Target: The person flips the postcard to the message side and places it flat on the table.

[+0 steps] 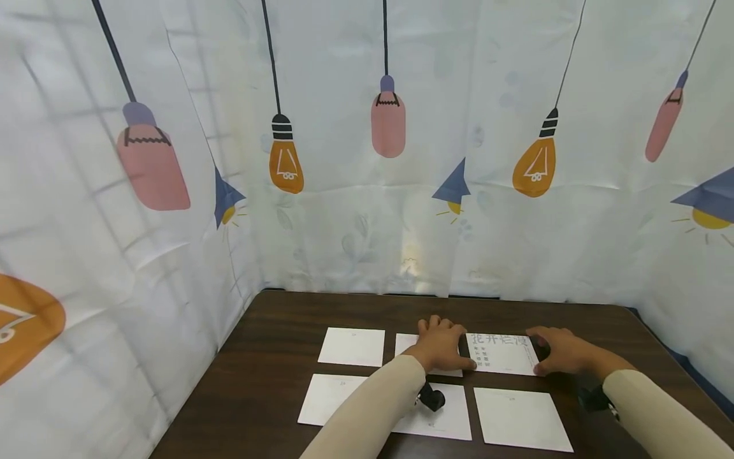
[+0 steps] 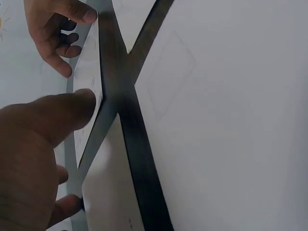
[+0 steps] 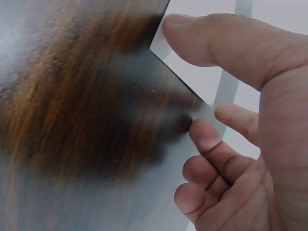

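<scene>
A white card with handwritten characters [image 1: 504,357] lies in the back row on the dark table, between both hands. At its left edge is my left hand [image 1: 438,347], thumb near the lower corner and fingers spread over the middle white card [image 1: 404,344]. My right hand [image 1: 564,350] frames the right edge, thumb by the near corner and index finger by the far one. In the right wrist view the thumb [image 3: 192,41] overlaps the card's corner, while the other fingers curl loosely beside it. Whether either thumb presses the card cannot be told.
More white sheets lie on the table [image 1: 275,344]: one at back left [image 1: 352,347], and a front row of left [image 1: 327,395], middle [image 1: 450,421] and right [image 1: 522,421] sheets. My left forearm covers parts of two. A patterned curtain [image 1: 355,223] surrounds the table.
</scene>
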Available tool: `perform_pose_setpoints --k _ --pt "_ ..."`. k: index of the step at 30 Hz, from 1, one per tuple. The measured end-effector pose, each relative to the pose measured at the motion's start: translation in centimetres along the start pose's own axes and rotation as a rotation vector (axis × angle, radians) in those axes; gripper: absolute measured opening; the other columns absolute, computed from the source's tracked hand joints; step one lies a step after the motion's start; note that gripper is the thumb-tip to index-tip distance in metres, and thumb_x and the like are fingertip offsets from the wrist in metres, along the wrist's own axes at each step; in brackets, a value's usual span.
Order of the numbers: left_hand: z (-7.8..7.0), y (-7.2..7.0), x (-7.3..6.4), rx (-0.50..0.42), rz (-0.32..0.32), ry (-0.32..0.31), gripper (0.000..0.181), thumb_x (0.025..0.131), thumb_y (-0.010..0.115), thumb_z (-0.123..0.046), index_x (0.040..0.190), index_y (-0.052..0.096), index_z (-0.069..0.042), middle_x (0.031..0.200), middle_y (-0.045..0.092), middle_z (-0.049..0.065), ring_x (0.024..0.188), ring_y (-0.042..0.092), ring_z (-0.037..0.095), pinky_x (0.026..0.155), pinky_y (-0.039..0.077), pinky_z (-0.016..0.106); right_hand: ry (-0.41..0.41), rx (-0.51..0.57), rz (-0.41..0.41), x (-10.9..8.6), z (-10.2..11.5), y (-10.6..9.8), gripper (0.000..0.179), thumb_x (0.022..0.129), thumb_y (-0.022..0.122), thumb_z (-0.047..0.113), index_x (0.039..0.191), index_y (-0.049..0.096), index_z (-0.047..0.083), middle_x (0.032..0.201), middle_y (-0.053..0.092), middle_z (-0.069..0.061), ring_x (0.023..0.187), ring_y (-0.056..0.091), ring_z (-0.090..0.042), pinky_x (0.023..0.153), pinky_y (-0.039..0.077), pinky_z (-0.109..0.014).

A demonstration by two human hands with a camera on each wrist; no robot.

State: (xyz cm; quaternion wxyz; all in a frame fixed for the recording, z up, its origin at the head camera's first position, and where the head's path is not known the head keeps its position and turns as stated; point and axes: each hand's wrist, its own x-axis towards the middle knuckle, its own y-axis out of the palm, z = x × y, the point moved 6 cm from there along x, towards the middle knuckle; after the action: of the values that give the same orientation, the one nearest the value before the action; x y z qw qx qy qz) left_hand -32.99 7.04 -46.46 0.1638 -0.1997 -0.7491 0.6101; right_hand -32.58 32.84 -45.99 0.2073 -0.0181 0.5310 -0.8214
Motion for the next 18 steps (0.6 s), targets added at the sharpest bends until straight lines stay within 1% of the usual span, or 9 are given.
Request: perform_pose_setpoints --k 3,6,9,13,18 --pt "-0.11 0.25 0.24 0.033 0.008 -0.028 0.076 0.081 0.071 -0.071 0.146 0.054 -0.035 0.131 0.053 -0.01 0.111 0.038 0.015 0.089 0.025 0.042 0.018 -0.007 0.017 0.32 -0.01 0.15 0.09 0.075 0.092 0.03 0.145 0.048 -0.005 0.12 0.061 -0.022 0.12 0.046 -0.057 0.09 0.045 -0.067" --pt "-0.11 0.54 0.4 0.05 0.016 -0.045 0.078 0.081 0.072 -0.071 0.147 0.053 -0.034 0.13 0.052 -0.008 0.112 0.038 0.015 0.092 0.025 0.043 0.032 -0.018 0.03 0.67 -0.04 0.3 0.091 0.074 0.092 0.031 0.145 0.047 -0.005 0.121 0.062 -0.024 0.121 0.046 -0.057 0.092 0.044 -0.068" --pt "-0.1 0.63 0.48 0.048 0.018 -0.053 0.079 0.08 0.074 -0.07 0.147 0.053 -0.034 0.13 0.052 -0.006 0.113 0.039 0.016 0.094 0.026 0.045 0.04 -0.03 0.043 0.94 -0.02 0.28 0.093 0.074 0.092 0.031 0.145 0.046 -0.005 0.121 0.062 -0.025 0.12 0.047 -0.057 0.092 0.044 -0.068" --pt "-0.17 0.53 0.46 0.038 0.023 -0.054 0.081 0.079 0.075 -0.07 0.148 0.052 -0.036 0.129 0.051 -0.006 0.112 0.039 0.016 0.092 0.026 0.044 0.045 -0.02 0.057 0.98 0.08 0.11 0.095 0.073 0.093 0.032 0.146 0.045 -0.006 0.121 0.061 -0.028 0.118 0.049 -0.057 0.09 0.045 -0.067" --pt "-0.3 0.5 0.46 0.029 0.03 -0.055 0.082 0.078 0.075 -0.071 0.149 0.051 -0.037 0.128 0.051 -0.007 0.109 0.038 0.015 0.09 0.025 0.043 0.052 0.005 0.059 0.83 -0.04 0.01 0.094 0.072 0.094 0.031 0.145 0.046 -0.003 0.121 0.06 -0.03 0.118 0.049 -0.059 0.089 0.046 -0.067"
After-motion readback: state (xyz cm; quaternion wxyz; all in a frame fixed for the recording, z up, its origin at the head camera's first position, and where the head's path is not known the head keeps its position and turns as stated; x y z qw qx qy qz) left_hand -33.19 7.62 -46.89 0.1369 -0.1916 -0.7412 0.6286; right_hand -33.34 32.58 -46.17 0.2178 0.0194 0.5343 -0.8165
